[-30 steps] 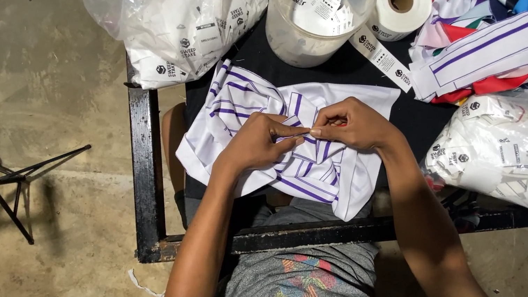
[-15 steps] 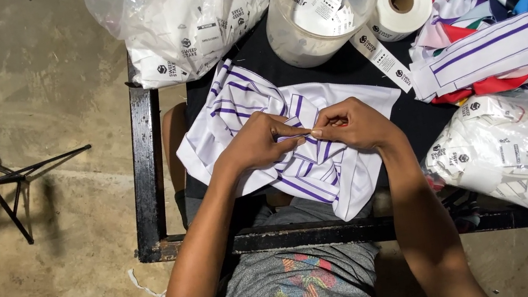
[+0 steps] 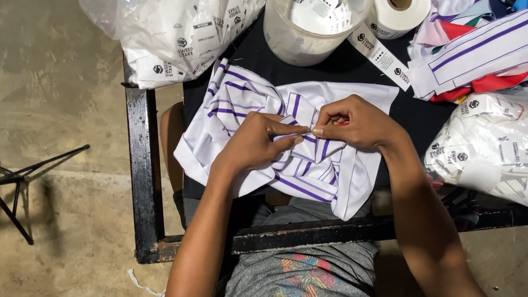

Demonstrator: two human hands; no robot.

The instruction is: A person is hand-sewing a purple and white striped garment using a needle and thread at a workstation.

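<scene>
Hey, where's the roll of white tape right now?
In the head view the white tape roll sits at the top, right of centre, beside the clear plastic tub and just left of the pile of striped fabric.

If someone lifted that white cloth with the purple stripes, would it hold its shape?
Probably not. The striped cloth already lies in soft folds and droops over the table edge, so it would likely sag. It looks thin and light. The left hand and right hand bunch it easily.
</scene>
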